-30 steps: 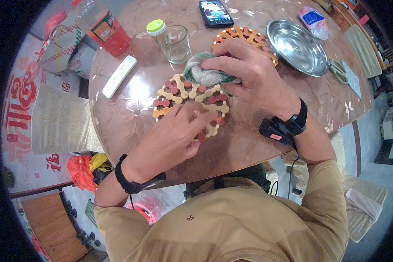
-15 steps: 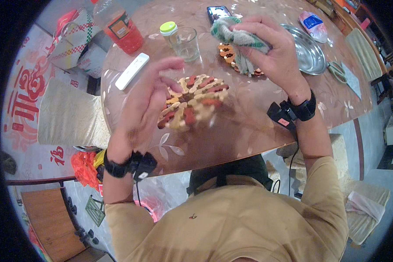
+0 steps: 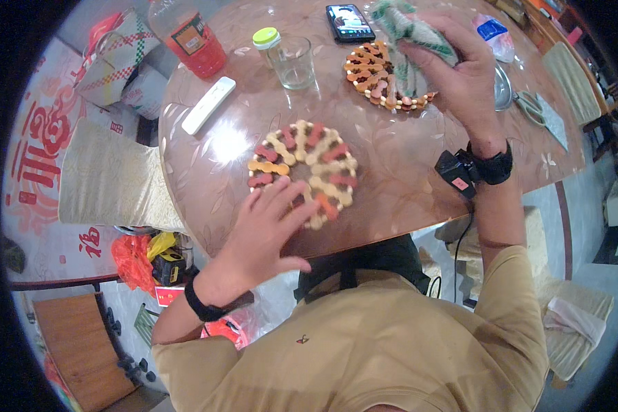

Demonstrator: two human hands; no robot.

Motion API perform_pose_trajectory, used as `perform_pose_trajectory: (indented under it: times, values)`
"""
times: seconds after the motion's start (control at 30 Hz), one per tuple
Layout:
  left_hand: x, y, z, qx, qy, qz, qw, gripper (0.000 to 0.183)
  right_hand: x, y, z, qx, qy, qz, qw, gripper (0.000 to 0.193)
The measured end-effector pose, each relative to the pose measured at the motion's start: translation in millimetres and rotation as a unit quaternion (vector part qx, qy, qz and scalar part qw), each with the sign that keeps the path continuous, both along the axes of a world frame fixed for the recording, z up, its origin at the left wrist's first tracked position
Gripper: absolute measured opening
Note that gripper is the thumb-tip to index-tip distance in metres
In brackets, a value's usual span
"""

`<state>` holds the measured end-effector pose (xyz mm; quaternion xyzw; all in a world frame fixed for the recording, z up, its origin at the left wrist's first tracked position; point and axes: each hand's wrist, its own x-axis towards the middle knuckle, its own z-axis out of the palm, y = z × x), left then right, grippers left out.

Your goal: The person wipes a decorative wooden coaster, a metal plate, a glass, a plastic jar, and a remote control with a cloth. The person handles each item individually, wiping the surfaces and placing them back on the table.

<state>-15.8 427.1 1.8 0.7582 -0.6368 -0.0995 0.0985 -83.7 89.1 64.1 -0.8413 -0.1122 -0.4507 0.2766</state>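
A round trivet of small wooden pieces in tan, red and orange [image 3: 333, 154] lies flat on the table in front of me. Over its near left rim rests my left hand [image 3: 264, 233], its fingers spread and the thumb held out; whether the fingertips press on the wood I cannot tell. My right hand [image 3: 465, 69] is closed round a green-and-white cloth [image 3: 415, 48], raised at the far right. One end of the cloth hangs down in front of a second round wooden trivet [image 3: 366, 71], hiding part of it.
Behind the trivets stand a drinking glass [image 3: 297, 69], a jar with a yellow-green lid [image 3: 266, 38], a bottle of red drink [image 3: 198, 47] and a phone [image 3: 350, 24]. A white bar-shaped device [image 3: 209, 106] lies left. Scissors [image 3: 531, 110] and a metal bowl [image 3: 503, 93] are right.
The near trivet, tilted and blurred earlier, now lies flat. My left hand has come from its left side to its near edge. My right hand has shifted right with the cloth, uncovering more of the far trivet.
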Motion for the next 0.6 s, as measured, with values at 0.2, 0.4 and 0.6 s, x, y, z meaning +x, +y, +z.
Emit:
perform_pose_trajectory:
  times: [0.2,0.4,0.6]
  values:
    - [-35,1,-21,-0.123,-0.039,-0.059,0.99,0.048,-27,-7,8,-0.034,-0.045,-0.077,0.995,0.026]
    - [-23,12,13,-0.18,0.245,-0.054,0.951,0.027,-51,7,-12,0.019,0.062,-0.083,0.994,0.028]
    - [12,70,12,-0.422,0.274,0.261,0.824,0.03,-43,40,-58,-0.121,0.238,-0.073,0.961,0.022]
